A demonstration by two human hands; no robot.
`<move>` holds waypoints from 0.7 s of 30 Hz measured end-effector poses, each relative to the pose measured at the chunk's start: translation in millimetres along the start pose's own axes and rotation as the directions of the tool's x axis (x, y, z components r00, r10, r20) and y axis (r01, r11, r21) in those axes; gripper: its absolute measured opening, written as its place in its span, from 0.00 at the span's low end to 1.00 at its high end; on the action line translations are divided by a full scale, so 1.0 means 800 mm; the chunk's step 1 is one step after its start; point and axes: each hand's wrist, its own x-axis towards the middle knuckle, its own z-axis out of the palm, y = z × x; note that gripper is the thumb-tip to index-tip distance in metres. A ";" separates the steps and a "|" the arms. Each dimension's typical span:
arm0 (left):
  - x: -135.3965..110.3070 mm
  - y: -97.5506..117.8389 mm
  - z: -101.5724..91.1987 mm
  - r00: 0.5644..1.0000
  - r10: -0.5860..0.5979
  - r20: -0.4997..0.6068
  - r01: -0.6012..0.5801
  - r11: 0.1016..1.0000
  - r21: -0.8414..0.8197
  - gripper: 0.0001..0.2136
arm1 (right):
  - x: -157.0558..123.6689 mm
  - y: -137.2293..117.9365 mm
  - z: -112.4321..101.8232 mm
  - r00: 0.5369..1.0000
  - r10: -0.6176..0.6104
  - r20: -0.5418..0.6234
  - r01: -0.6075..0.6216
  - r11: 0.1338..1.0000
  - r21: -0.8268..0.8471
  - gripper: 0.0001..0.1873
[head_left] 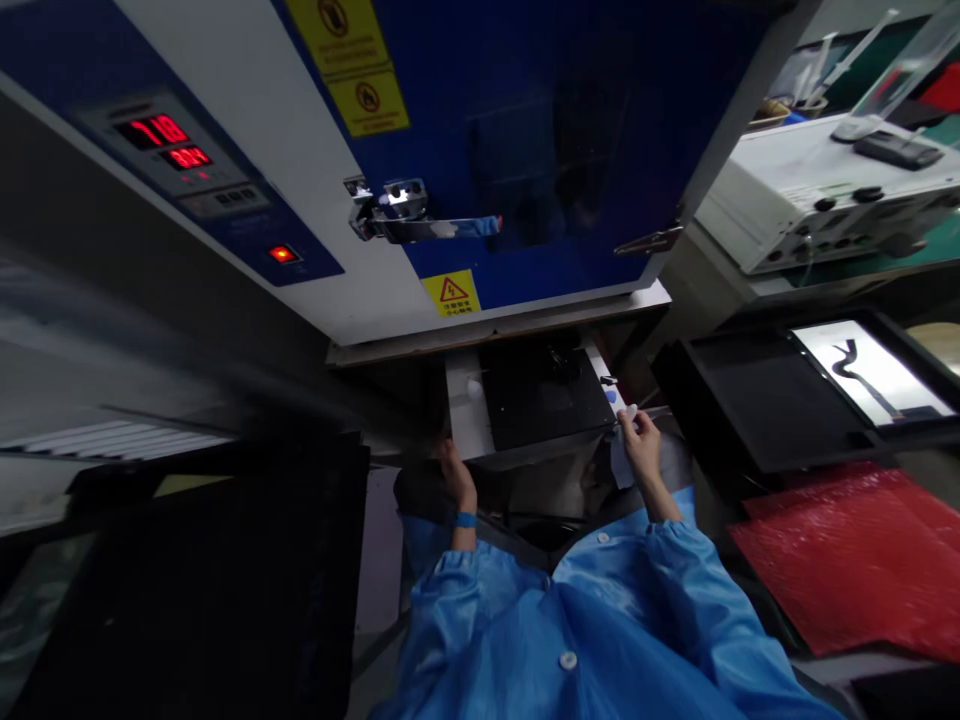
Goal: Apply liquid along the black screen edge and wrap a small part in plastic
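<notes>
Blue coat (517,650), cabinet (480,150) beyond black panel (544,405)

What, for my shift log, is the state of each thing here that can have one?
Blue door, shut
Digital display, lit red
Red switch, lit
Bright panel, lit
White board, jutting out
Right hand, holding thin white piece
Left hand, grip unclear
Red sheeting, lying spread
</notes>
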 end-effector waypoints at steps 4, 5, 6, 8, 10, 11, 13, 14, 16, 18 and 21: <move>0.001 0.023 -0.003 0.999 -0.052 -0.010 0.051 0.995 -0.084 0.26 | -0.001 -0.007 -0.003 1.000 -0.024 0.015 0.025 0.998 -0.065 0.40; -0.002 0.026 -0.004 0.998 -0.059 -0.008 0.058 0.993 -0.098 0.26 | -0.002 -0.009 -0.005 0.999 -0.029 0.017 0.030 0.997 -0.074 0.40; -0.005 0.029 -0.007 0.998 -0.064 -0.006 0.063 0.992 -0.111 0.26 | -0.003 -0.011 -0.006 0.999 -0.034 0.018 0.035 0.996 -0.081 0.40; -0.012 0.029 -0.014 0.998 -0.069 -0.003 0.068 0.989 -0.131 0.26 | -0.008 -0.016 -0.009 0.999 -0.042 0.018 0.044 0.995 -0.091 0.42; -0.018 0.028 -0.021 0.997 -0.076 0.003 0.076 0.987 -0.144 0.26 | -0.016 -0.019 -0.013 0.999 -0.048 0.015 0.049 0.994 -0.098 0.44; -0.020 0.026 -0.025 0.997 -0.082 0.008 0.082 0.986 -0.148 0.25 | -0.022 -0.021 -0.016 0.999 -0.049 0.012 0.050 0.994 -0.102 0.45; -0.025 0.021 -0.030 0.995 -0.096 0.016 0.098 0.984 -0.151 0.25 | -0.037 -0.022 -0.021 0.999 -0.048 0.007 0.048 0.993 -0.106 0.45; -0.027 0.018 -0.032 0.995 -0.102 0.019 0.104 0.983 -0.152 0.25 | -0.045 -0.021 -0.024 0.999 -0.045 0.005 0.045 0.993 -0.108 0.45; -0.033 0.011 -0.035 0.994 -0.106 0.024 0.108 0.982 -0.158 0.25 | -0.062 -0.020 -0.030 0.999 -0.034 0.000 0.034 0.994 -0.107 0.44; -0.039 0.002 -0.037 0.995 -0.098 0.017 0.099 0.980 -0.171 0.26 | -0.080 -0.019 -0.036 1.000 -0.019 -0.008 0.018 0.995 -0.102 0.45; -0.049 -0.012 -0.040 0.996 -0.081 -0.023 0.074 0.972 -0.222 0.27 | -0.104 -0.021 -0.044 1.000 0.005 -0.021 -0.007 0.995 -0.095 0.46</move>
